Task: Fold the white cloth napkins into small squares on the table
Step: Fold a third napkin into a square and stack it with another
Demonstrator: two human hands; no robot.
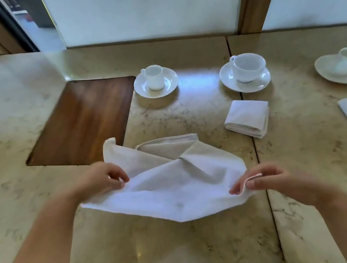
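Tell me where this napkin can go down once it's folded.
Bare marble lies between the small cup's saucer, the folded napkin and the open napkin. The left marble beyond the wood inlay is bare too. The right side is crowded: saucers and napkins.

Napkin (177, 189): matt white cloth. Surface (188, 115): glossy veined stone; inlay (84, 120): polished wood. Cups (246, 67): glazed ceramic.

both bare arms reach forward
left hand (101, 179) and right hand (264, 179) each pinch an edge of the napkin (171, 181), fingers curled.
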